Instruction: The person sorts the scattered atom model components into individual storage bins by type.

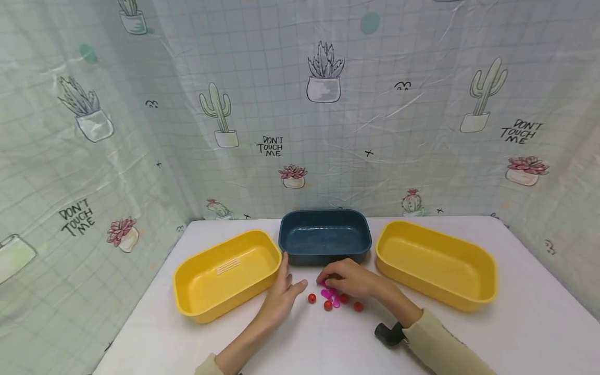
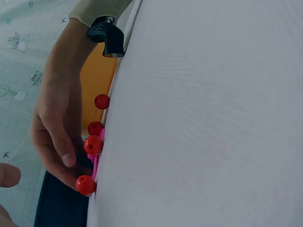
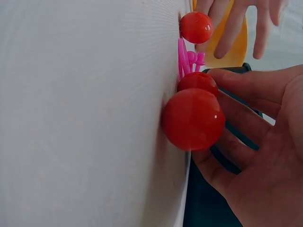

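Note:
Several red beads (image 1: 328, 305) lie on the white table around a small group of bright pink plastic pieces (image 1: 336, 301) with rounded loop ends. My right hand (image 1: 349, 277) reaches down over the pink pieces, fingertips at their far side. In the left wrist view, its thumb (image 2: 65, 153) stands apart from the fingers; a red bead (image 2: 85, 185) partly hides the fingertips. Beads (image 3: 193, 119) also block part of that hand in the right wrist view. My left hand (image 1: 280, 298) holds nothing, its fingers extended beside the left yellow bin (image 1: 206, 312) near the blue bin's corner.
The dark blue bin (image 1: 323, 259) stands at the back middle of the table. A second yellow bin (image 1: 431, 281) is at the right. Inside the left yellow bin lie some pale pink strips (image 1: 228, 266). A patterned curtain (image 1: 323, 130) surrounds the table. A black wrist device (image 1: 389, 334) is by the right sleeve.

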`<state>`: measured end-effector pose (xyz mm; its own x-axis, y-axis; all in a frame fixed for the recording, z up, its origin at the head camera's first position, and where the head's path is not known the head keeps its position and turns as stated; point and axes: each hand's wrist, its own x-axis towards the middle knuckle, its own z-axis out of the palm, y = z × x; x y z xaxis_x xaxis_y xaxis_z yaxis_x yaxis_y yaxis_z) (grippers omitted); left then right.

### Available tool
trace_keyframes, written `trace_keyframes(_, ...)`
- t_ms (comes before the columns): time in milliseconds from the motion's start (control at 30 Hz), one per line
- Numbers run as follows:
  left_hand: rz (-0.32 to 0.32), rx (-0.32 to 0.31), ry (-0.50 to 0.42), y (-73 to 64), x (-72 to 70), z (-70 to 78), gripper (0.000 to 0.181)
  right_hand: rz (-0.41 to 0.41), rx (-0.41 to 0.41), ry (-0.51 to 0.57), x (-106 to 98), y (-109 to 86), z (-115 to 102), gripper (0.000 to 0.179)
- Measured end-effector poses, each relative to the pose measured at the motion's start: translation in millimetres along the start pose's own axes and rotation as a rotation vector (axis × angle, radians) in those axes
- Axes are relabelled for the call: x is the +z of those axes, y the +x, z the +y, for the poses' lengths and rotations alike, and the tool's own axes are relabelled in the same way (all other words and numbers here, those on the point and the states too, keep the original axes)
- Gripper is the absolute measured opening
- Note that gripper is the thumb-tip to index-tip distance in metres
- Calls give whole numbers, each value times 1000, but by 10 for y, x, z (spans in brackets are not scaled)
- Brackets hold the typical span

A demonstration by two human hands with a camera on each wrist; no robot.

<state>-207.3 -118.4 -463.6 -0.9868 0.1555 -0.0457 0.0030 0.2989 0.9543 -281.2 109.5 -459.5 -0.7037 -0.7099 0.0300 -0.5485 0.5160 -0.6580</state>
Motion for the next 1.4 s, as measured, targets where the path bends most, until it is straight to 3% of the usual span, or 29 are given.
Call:
trace_keyframes(600, 68, 28, -31, 186, -53, -49, 87, 22, 18, -48, -6, 58, 25, 20)
trace_keyframes(833, 100, -17, 7, 256, 7, -30, 93, 1, 16, -102, 26, 133, -15, 23)
trace_keyframes(1100, 186, -52, 84, 396, 73, -27, 91, 6, 50, -119, 62, 193, -12, 20)
trace_keyframes(1400, 247, -54, 52, 555, 99, -21, 89, 2, 65, -95, 44, 177, 50, 9)
